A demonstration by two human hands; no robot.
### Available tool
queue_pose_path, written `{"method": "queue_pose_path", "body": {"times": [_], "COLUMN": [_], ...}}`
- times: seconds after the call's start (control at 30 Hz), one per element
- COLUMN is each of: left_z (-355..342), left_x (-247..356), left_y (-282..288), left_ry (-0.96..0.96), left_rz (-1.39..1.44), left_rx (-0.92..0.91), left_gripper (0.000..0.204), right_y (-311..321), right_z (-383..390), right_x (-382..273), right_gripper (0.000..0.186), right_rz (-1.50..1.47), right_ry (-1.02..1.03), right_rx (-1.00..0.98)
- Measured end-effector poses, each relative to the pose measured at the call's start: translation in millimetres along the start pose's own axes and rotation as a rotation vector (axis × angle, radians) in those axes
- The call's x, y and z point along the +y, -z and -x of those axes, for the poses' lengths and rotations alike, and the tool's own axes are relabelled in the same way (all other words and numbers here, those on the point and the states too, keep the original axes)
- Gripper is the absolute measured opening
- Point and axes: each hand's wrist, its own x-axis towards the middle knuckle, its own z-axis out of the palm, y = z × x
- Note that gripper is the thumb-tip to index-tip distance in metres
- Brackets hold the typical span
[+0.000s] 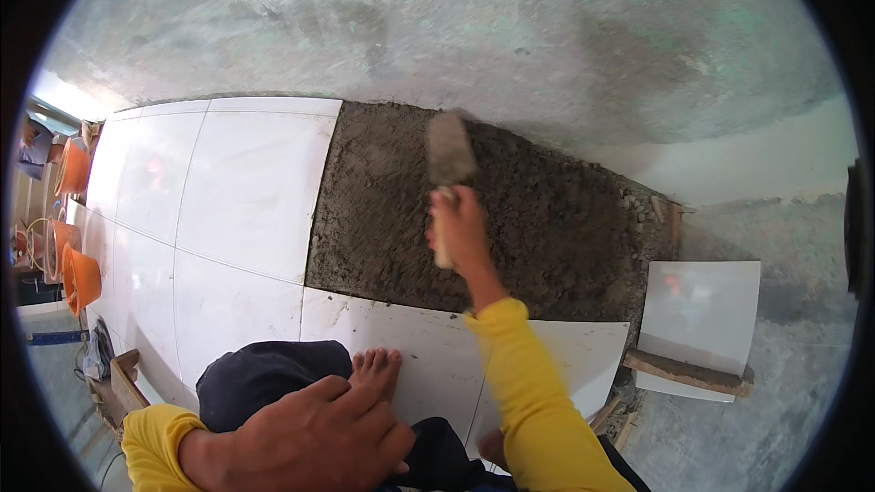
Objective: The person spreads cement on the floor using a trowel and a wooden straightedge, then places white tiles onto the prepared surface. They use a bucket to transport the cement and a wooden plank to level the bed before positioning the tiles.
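My right hand (pixel 458 228) grips the pale handle of a trowel (pixel 450 148), whose blurred blade is over a bed of dark, crumbly mortar (pixel 556 219) against the wall. My left hand (pixel 319 437) is low in the view beside my dark-clothed knee (pixel 264 374), its fingers curled and their undersides hidden. My bare foot (pixel 383 374) rests on white tiles (pixel 246 191), which border the mortar on the left and near side.
A rough grey wall (pixel 492 18) runs along the far side. Orange buckets (pixel 80 278) stand at the left, with a partly seen person (pixel 35 146) behind. A loose white tile (pixel 700 301) with a plank (pixel 688 372) across it lies at the right.
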Motion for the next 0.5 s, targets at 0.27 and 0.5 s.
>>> {"method": "queue_pose_path", "body": {"times": [0.27, 0.5], "left_z": [13, 23], "left_x": [-6, -7], "left_y": [2, 1], "left_ry": [0.034, 0.021], "left_rz": [0.01, 0.009], "left_rx": [0.027, 0.028], "left_gripper": [0.031, 0.032], "right_y": [63, 123], "right_z": [-21, -19], "right_x": [5, 11], "right_gripper": [0.042, 0.035], "right_rz": [-0.01, -0.703], "right_ry": [-0.062, -0.034], "right_rx": [0.177, 0.236]}}
